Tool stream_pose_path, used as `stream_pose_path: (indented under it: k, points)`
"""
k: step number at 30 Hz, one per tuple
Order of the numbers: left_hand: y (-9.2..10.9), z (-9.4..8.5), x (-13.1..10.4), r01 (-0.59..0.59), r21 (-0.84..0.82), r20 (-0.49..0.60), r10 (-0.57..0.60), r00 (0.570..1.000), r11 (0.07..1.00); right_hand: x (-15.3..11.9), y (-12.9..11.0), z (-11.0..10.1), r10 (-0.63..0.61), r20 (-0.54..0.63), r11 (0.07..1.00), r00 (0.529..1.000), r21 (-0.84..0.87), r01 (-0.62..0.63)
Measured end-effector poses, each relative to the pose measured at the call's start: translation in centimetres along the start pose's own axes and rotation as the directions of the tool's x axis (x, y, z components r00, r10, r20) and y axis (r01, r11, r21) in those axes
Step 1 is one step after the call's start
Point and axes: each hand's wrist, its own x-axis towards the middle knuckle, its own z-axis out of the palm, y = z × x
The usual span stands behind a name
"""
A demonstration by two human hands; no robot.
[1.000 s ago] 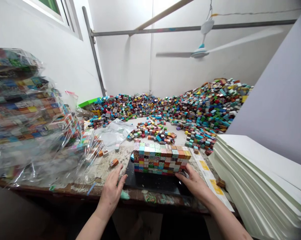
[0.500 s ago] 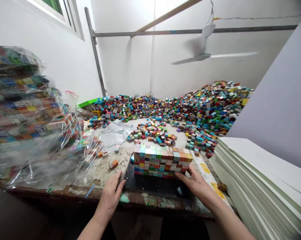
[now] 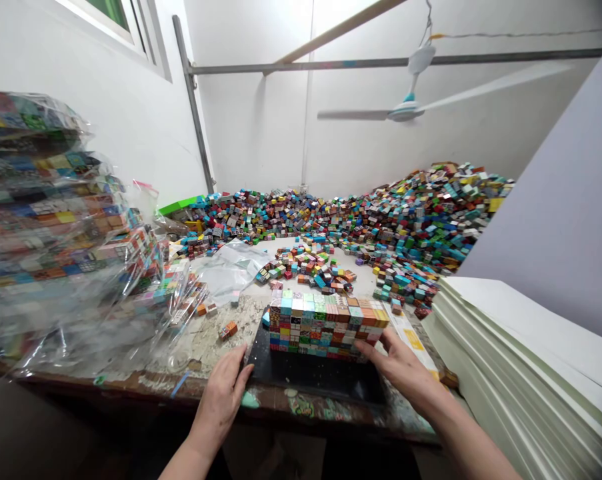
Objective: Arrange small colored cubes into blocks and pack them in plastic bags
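A block of small patterned cubes [image 3: 325,327], packed in rows like a little wall, stands on a black tray [image 3: 311,377] near the front edge of the table. My right hand [image 3: 403,363] grips its right end, with the thumb on the front face and the other fingers partly hidden round the side. At the tray's left edge is my left hand [image 3: 224,380], its thumb at the rim and its fingers along the outside. An orange patterned cube piece [image 3: 228,329] lies on the table beyond my left hand.
Loose cubes [image 3: 421,213] are heaped along the back wall, with a smaller pile [image 3: 311,263] before them. Plastic-wrapped cube stacks [image 3: 55,213] rise at left, beside a clear bag [image 3: 231,267]. White sheets [image 3: 525,373] are piled at right. A fan [image 3: 405,110] hangs above.
The view has shifted slightly, and the fan blades have turned. Both hands keep their places at the tray and the cube block.
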Motion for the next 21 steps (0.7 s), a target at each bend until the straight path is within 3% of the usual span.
stream_pose_path:
  k: [7, 11, 16, 21]
  points:
    - [0.2, 0.1, -0.1, 0.031, -0.006, 0.036, -0.031, 0.999, 0.999, 0.1, -1.7, -0.3, 0.072, -0.036, 0.992, 0.997, -0.106, -0.075]
    - [0.3, 0.0, -0.1, 0.029, 0.006, 0.032, -0.03, 0.999, 1.0, 0.1, -1.7, -0.3, 0.047, -0.035, 0.994, 0.998, -0.092, -0.05]
    - [0.4, -0.2, 0.0, 0.006, 0.023, 0.023, -0.007, 1.0, 1.0, 0.0, -1.9, -0.5, 0.126, -0.013, 0.986, 0.992, -0.112, -0.126]
    - [0.3, -0.2, -0.1, -0.006, 0.041, 0.024, 0.005, 1.0, 0.999, 0.3, -2.1, -0.8, 0.085, 0.025, 0.994, 0.996, -0.069, -0.083]
